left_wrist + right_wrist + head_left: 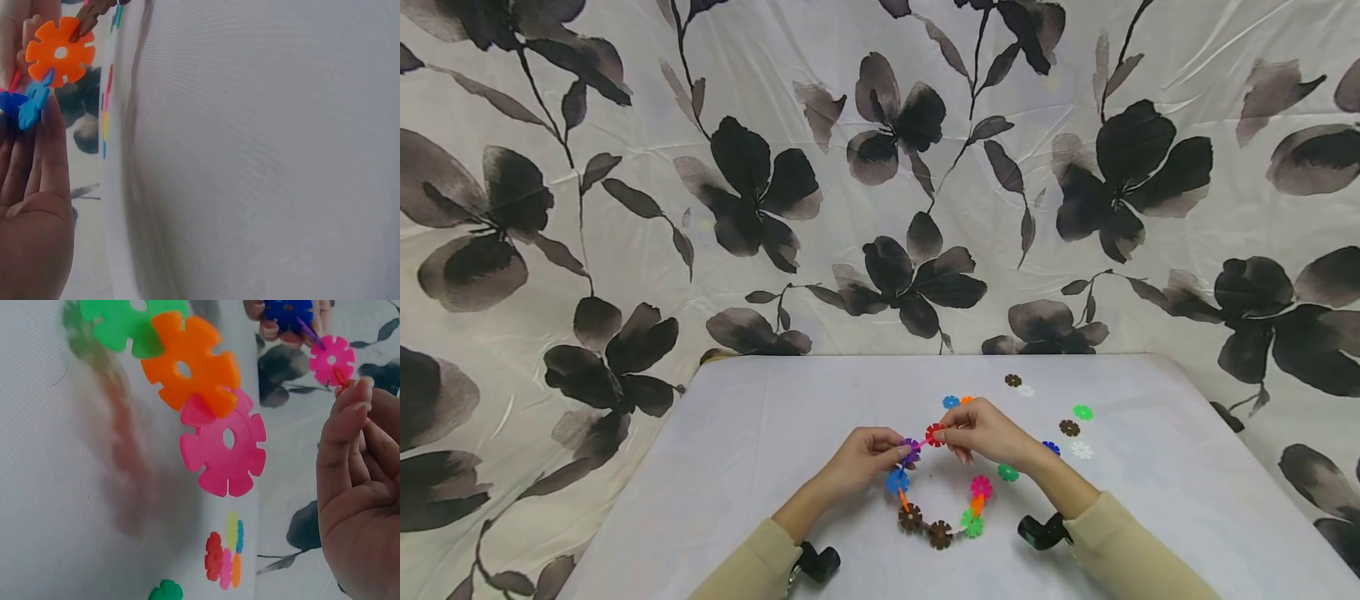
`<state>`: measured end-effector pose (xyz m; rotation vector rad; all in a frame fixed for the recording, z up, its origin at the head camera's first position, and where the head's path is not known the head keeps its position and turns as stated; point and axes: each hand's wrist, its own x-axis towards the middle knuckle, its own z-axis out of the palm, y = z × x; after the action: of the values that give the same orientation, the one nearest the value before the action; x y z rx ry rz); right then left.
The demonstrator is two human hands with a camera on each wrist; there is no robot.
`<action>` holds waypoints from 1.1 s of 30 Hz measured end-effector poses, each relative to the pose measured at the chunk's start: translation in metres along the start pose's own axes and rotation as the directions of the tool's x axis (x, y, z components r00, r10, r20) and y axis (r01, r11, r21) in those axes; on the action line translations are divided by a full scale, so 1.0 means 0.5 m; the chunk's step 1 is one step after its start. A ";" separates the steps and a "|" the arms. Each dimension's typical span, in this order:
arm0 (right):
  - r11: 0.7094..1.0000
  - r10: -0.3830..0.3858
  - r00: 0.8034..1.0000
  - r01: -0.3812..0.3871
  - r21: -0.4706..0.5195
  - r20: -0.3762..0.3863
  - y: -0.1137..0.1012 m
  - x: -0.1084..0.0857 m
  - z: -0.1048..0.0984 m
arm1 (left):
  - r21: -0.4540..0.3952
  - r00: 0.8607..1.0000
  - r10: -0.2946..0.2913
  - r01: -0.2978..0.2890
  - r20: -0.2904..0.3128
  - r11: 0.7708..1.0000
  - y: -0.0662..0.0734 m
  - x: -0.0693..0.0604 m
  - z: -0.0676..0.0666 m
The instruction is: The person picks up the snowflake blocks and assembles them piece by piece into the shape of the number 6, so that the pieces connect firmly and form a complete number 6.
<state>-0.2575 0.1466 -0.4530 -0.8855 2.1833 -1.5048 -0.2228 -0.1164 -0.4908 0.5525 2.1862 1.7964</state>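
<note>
A curved chain of slotted plastic flower discs lies between my hands, with brown discs [940, 534] at its near side. My left hand [868, 457] pinches the purple-looking disc [911, 451], which appears dark blue [289, 314] in the right wrist view. Below it follow a light blue disc [34, 103] and an orange disc [61, 59]. Thumb and fingers of my right hand [988, 433] pinch a red disc [935, 434], mostly hidden by fingertips in the right wrist view. It meets a pink disc [331, 359] joined to the left-held one. The chain's other end is another pink disc [228, 440].
Loose discs lie to the right and back: green [1007, 472], dark blue [1051, 448], white [1081, 450], brown [1070, 428], light green [1083, 412], and blue [951, 402] behind my right hand. The white table [737, 408] ends at a floral cloth [910, 275].
</note>
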 end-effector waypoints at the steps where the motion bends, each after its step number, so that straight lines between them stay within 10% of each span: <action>1: 1.000 0.002 1.000 -0.002 -0.011 -0.011 -0.001 0.001 0.001 | -0.005 1.000 -0.001 0.001 -0.001 1.000 -0.001 0.000 0.000; 19: 0.991 0.056 0.996 -0.064 -0.119 -0.071 -0.003 0.003 -0.004 | -0.008 0.997 -0.011 0.010 -0.075 1.000 -0.001 -0.012 -0.002; 33: 0.924 0.082 0.964 -0.169 -0.344 -0.251 0.018 -0.073 -0.129 | -0.029 0.993 -0.018 0.014 -0.120 0.999 0.000 -0.015 0.001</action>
<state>-0.2715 0.2187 -0.4393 -0.6807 2.6944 -1.2143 -0.2159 -0.1191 -0.4911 0.4293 2.2320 1.8953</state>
